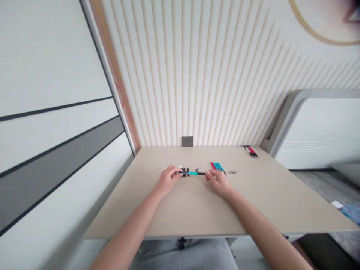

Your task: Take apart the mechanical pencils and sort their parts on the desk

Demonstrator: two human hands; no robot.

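A blue pen with a black section (193, 173) is held level just above the table, stretched between my two hands. My left hand (168, 177) pinches its dark left end. At the black right end, the fingers of my right hand (218, 180) are closed around it. Several small black pen parts (184, 170) stand in a row beside my left fingertips, with white pieces (179, 165) behind them. A small grey part (197, 169) lies beyond the pen. Red and blue pen barrels (218, 166) lie just behind my right hand, partly hidden by it.
Tiny grey pieces, perhaps springs (233, 172), lie right of my right hand. Several red, white and black pens (251, 151) rest at the back right of the beige table (197, 213). A socket (187, 141) sits on the ribbed wall; a grey seat (182, 257) is below the front edge.
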